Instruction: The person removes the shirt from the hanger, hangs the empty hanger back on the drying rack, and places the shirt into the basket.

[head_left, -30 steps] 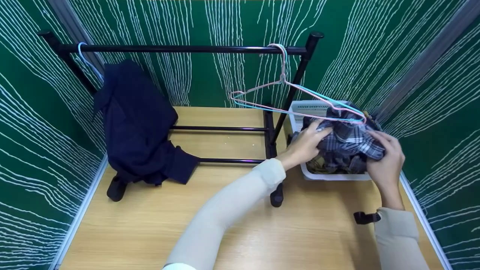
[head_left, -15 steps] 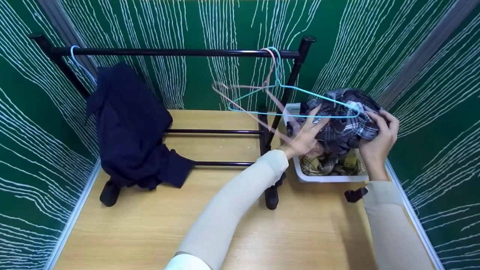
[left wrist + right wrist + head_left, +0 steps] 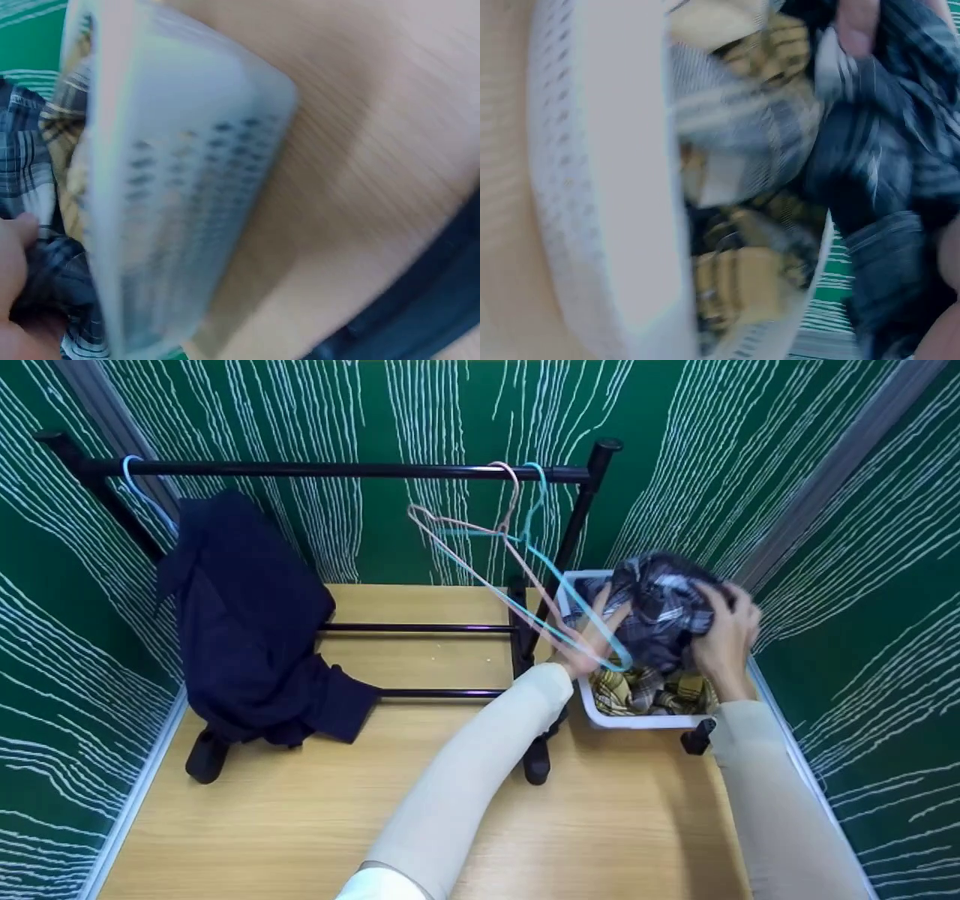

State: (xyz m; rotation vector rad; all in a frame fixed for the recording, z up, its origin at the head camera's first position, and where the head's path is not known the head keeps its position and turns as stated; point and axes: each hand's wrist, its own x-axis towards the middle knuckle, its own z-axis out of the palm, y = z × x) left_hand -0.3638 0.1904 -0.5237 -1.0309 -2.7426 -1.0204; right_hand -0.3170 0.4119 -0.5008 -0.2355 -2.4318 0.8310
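A dark plaid shirt (image 3: 660, 592), bunched up, is held between both hands above a white basket (image 3: 649, 722). My left hand (image 3: 596, 643) holds its left side, behind two hangers; in the left wrist view, thumb and fingers close on the cloth. On the other side my right hand (image 3: 724, 634) grips the shirt with curled fingers. Yellow plaid clothes (image 3: 637, 690) lie in the basket below. A pink hanger (image 3: 461, 523) and a teal hanger (image 3: 541, 561) hang from the rack's right end, their lower corners overlapping my left hand and wrist in the head view.
The black rack's bar (image 3: 315, 470) runs across the back. A dark navy garment (image 3: 232, 615) hangs at its left on a light blue hanger (image 3: 142, 495). The rack's right foot (image 3: 536, 761) stands left of the basket. Green walls (image 3: 862, 607) enclose the wooden floor (image 3: 300, 825).
The shirt first rose out of the basket, uncovering the yellow clothes, then shifted left with both hands. The two hangers swung apart and turned, their right ends dropping toward my left wrist.
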